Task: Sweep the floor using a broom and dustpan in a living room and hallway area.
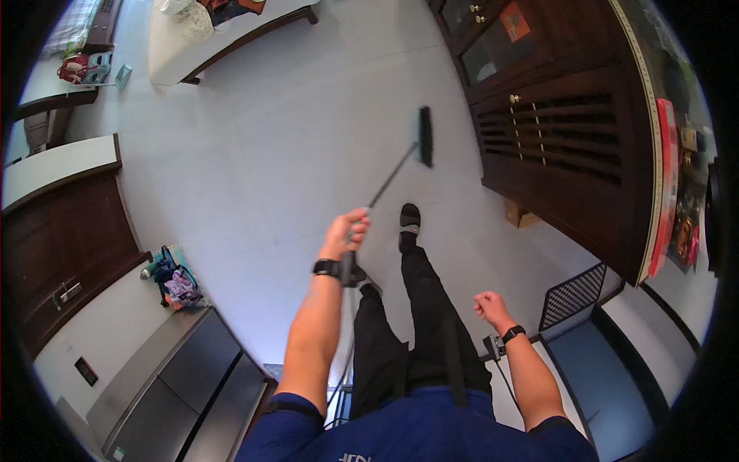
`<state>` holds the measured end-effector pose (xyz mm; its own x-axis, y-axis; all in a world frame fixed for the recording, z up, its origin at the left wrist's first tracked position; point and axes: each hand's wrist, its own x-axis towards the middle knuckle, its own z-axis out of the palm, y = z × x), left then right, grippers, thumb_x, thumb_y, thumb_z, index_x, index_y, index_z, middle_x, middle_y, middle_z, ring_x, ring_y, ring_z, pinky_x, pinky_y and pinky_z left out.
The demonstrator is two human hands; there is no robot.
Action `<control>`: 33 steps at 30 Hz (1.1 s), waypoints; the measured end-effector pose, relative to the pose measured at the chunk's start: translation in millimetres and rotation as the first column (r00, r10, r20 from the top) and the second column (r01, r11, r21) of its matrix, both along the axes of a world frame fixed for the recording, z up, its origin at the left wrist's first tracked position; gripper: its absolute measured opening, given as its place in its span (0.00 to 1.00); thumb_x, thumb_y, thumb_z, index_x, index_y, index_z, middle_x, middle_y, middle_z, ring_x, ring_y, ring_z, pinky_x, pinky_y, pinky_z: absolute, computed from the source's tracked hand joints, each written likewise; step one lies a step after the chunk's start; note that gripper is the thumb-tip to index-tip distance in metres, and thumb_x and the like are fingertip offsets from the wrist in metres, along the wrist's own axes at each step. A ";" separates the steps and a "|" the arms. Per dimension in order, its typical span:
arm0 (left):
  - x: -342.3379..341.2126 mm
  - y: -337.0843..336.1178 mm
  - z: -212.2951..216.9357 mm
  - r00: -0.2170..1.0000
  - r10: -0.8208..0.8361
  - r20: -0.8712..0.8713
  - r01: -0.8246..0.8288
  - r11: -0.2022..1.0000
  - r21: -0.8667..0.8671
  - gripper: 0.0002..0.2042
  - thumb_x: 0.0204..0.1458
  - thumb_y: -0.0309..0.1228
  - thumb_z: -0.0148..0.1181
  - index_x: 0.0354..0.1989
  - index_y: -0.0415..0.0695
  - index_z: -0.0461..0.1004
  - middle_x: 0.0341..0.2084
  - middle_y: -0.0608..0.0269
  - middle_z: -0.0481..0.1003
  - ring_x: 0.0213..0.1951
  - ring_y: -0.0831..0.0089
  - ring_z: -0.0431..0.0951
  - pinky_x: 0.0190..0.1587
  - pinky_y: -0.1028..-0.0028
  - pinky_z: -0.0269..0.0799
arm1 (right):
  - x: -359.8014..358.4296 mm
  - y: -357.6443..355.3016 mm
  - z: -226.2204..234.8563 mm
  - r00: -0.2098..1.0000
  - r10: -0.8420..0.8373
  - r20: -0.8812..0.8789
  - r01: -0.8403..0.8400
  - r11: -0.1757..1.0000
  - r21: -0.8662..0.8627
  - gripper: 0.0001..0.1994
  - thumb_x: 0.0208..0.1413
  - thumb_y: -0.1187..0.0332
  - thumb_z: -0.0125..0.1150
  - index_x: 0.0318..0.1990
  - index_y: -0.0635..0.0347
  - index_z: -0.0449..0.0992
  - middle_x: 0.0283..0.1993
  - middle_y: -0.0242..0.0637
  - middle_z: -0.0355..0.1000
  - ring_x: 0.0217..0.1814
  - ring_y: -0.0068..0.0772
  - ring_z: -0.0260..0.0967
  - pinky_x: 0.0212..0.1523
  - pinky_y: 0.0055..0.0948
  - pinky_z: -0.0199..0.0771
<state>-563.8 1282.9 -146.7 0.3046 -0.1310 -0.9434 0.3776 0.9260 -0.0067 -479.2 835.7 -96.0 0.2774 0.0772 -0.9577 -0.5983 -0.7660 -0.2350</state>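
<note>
My left hand is closed around the thin dark handle of a broom, held out ahead of me. The broom's black bristle head is at the floor, in front of the dark wooden cabinet. At my right side, apart from the broom, my right hand has its fingers curled in with nothing visible in them. A strap with a small device sits on each wrist. My feet in dark slippers stand just behind the broom head.
Pale tiled floor spreads ahead. A dark wooden cabinet lines the right, with a small cardboard box by its base. A bed stands far left, a wooden door at left, and a steel fridge lower left.
</note>
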 end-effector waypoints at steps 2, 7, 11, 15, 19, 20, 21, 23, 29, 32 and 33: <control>-21.8 34.8 5.8 0.990 0.135 -0.036 -0.132 0.989 0.073 0.04 0.55 0.31 0.53 0.34 0.48 0.65 0.19 0.71 0.67 0.14 0.88 0.58 0.10 0.87 0.49 | 9.7 -15.0 -5.0 1.000 -0.005 -0.017 0.005 1.000 -0.028 0.08 0.54 0.65 0.53 0.32 0.60 0.73 0.23 0.31 0.70 0.20 0.19 0.65 0.19 0.20 0.64; -88.3 126.8 21.3 0.927 0.323 -0.192 -0.280 0.934 0.223 0.06 0.55 0.32 0.53 0.28 0.46 0.65 0.18 0.71 0.66 0.12 0.86 0.57 0.09 0.85 0.47 | 12.4 -21.9 -27.5 0.999 -0.032 -0.044 0.029 0.998 -0.053 0.07 0.54 0.66 0.53 0.32 0.59 0.72 0.23 0.31 0.70 0.19 0.20 0.65 0.18 0.21 0.64; -78.6 153.0 27.2 0.881 0.380 -0.280 -0.217 0.853 0.474 0.05 0.54 0.30 0.52 0.27 0.46 0.65 0.18 0.68 0.66 0.14 0.83 0.60 0.11 0.82 0.50 | 11.8 13.2 -25.0 0.997 -0.019 -0.081 0.014 0.998 -0.057 0.07 0.53 0.66 0.54 0.33 0.60 0.72 0.23 0.32 0.71 0.19 0.20 0.65 0.19 0.22 0.64; -43.5 85.3 45.8 0.939 0.323 -0.120 -0.224 0.838 0.497 0.04 0.54 0.31 0.52 0.29 0.47 0.66 0.20 0.68 0.66 0.15 0.83 0.59 0.13 0.83 0.51 | 29.2 32.1 -24.6 0.998 -0.040 -0.054 0.037 0.998 -0.056 0.08 0.53 0.66 0.54 0.33 0.61 0.73 0.23 0.32 0.71 0.19 0.21 0.65 0.20 0.23 0.65; 2.0 33.2 94.7 0.990 0.114 -0.082 -0.095 0.974 0.208 0.07 0.53 0.32 0.55 0.39 0.47 0.69 0.23 0.69 0.66 0.17 0.85 0.59 0.14 0.85 0.49 | 47.0 59.0 -20.2 1.000 -0.010 -0.023 0.009 0.998 -0.058 0.08 0.53 0.66 0.54 0.33 0.61 0.73 0.23 0.33 0.71 0.19 0.21 0.65 0.19 0.23 0.65; 13.8 29.2 95.0 0.995 0.102 -0.024 -0.100 0.991 0.086 0.08 0.53 0.32 0.55 0.41 0.47 0.68 0.23 0.69 0.66 0.17 0.86 0.59 0.15 0.86 0.49 | 48.9 69.1 -18.0 1.000 0.003 -0.014 -0.004 0.998 -0.056 0.08 0.53 0.66 0.54 0.33 0.61 0.73 0.23 0.33 0.71 0.19 0.21 0.65 0.19 0.23 0.65; 25.5 27.3 85.6 0.998 0.055 0.018 -0.056 0.998 0.035 0.09 0.53 0.33 0.56 0.40 0.47 0.68 0.23 0.70 0.67 0.17 0.87 0.58 0.14 0.87 0.48 | 50.8 80.2 -15.3 1.000 0.005 -0.011 -0.006 0.998 -0.062 0.08 0.54 0.66 0.54 0.33 0.62 0.73 0.23 0.33 0.71 0.18 0.21 0.65 0.19 0.23 0.65; 52.2 34.1 52.1 0.992 -0.028 0.120 0.033 0.999 -0.038 0.09 0.53 0.34 0.56 0.40 0.47 0.67 0.23 0.70 0.67 0.17 0.87 0.58 0.14 0.88 0.47 | 55.8 108.5 -10.7 1.000 0.016 0.005 -0.016 0.996 -0.083 0.08 0.54 0.66 0.53 0.33 0.62 0.73 0.23 0.33 0.71 0.19 0.21 0.66 0.20 0.23 0.65; 97.5 137.9 -35.5 0.995 -0.050 0.085 0.051 0.999 -0.004 0.07 0.53 0.30 0.55 0.38 0.45 0.67 0.22 0.68 0.68 0.16 0.86 0.59 0.13 0.84 0.49 | 71.2 200.7 7.5 0.995 0.099 0.016 -0.098 0.994 -0.041 0.09 0.55 0.66 0.52 0.35 0.63 0.73 0.24 0.33 0.72 0.21 0.21 0.66 0.23 0.23 0.66; 60.3 227.9 -24.8 0.992 0.103 0.072 -0.103 0.995 -0.010 0.07 0.52 0.30 0.56 0.36 0.45 0.67 0.21 0.68 0.68 0.16 0.86 0.61 0.13 0.86 0.51 | 78.1 261.1 18.3 0.986 0.165 0.013 -0.166 0.985 0.043 0.10 0.55 0.65 0.52 0.35 0.63 0.73 0.25 0.33 0.71 0.22 0.21 0.66 0.25 0.22 0.66; 38.3 255.6 -24.0 0.986 0.162 0.043 -0.164 0.985 0.051 0.07 0.53 0.31 0.55 0.37 0.45 0.66 0.21 0.68 0.68 0.16 0.87 0.60 0.12 0.87 0.51 | 87.9 287.4 18.8 0.983 0.184 -0.010 -0.183 0.981 0.065 0.10 0.56 0.65 0.52 0.34 0.64 0.73 0.25 0.33 0.71 0.23 0.21 0.66 0.26 0.22 0.67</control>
<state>-525.5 1538.5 -170.7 0.3545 -0.0261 -0.9347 0.2208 0.9737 0.0566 -391.3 1123.1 -77.2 0.2379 0.1861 -0.9533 -0.4533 -0.8467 -0.2784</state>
